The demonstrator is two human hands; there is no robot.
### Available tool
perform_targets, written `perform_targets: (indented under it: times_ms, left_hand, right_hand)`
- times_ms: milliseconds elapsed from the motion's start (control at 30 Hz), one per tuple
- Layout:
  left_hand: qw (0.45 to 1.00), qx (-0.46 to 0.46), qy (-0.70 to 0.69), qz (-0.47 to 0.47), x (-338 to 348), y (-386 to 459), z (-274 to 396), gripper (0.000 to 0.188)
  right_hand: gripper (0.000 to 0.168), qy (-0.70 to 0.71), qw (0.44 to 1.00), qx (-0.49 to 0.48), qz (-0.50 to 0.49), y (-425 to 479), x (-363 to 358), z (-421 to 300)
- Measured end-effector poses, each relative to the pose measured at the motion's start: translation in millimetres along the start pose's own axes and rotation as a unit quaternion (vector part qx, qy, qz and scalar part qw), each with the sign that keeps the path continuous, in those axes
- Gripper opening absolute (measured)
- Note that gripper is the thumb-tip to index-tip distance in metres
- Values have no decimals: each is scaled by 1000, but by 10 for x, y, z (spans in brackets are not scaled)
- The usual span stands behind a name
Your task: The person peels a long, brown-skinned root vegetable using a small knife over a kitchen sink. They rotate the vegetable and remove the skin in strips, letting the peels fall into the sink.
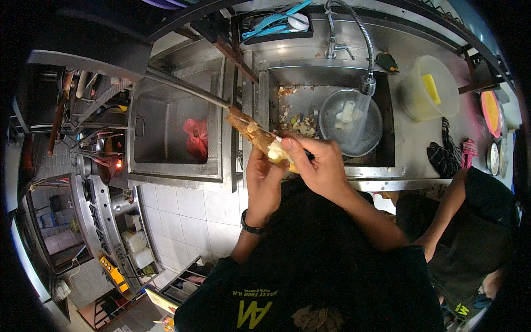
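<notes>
A long brown root vegetable [251, 130] with rough skin slants up and left from my hands, its near end showing pale, peeled flesh. My left hand [263, 178], with a dark band on the wrist, grips it from below. On its other side, my right hand [317, 159] has thumb and fingers closed at the pale part; whether a tool is between them is hard to tell. Beyond my hands, a round bowl [327, 110] in the steel sink [298, 76] holds water and pale pieces, under running water from the spray tap [368, 85]. Peelings and scraps [296, 120] lie beside the bowl.
Left of the sink, a second steel basin [155, 120] holds a red plastic bag [196, 139]. A translucent tub [431, 89] and dark cloths [444, 151] are on the right counter. Close at my right is another person [464, 232]. A metal bar [191, 89] crosses above the left basin.
</notes>
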State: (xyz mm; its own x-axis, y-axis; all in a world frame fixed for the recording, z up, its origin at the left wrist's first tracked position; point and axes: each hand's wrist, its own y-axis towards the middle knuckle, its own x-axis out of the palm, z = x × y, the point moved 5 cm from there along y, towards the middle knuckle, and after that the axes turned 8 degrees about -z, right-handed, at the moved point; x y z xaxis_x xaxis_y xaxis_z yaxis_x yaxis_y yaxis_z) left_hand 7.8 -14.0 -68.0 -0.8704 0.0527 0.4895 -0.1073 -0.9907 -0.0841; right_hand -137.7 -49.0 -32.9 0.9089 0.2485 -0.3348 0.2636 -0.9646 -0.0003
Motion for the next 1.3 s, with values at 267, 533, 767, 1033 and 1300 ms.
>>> perform_targets:
  times_ms: [267, 533, 767, 1033, 1300]
  left_hand:
    - [999, 33, 20, -5, -16, 24, 14, 53]
    - [997, 29, -67, -40, 59, 20, 155, 58]
    - [995, 63, -42, -60, -70, 6, 129, 55]
    - [997, 63, -45, -28, -30, -38, 170, 50]
    - [997, 70, 37, 0, -2, -49, 227, 51]
  right_hand:
    - [32, 119, 992, 9, -38, -21, 68, 37]
    - [39, 234, 970, 63, 9, 91, -186, 289]
    - [45, 53, 994, -69, -73, -12, -123, -65]
    - [50, -124, 979, -68, -144, -47, -121, -210]
    - [38, -148, 982, -110, -50, -90, -118, -272]
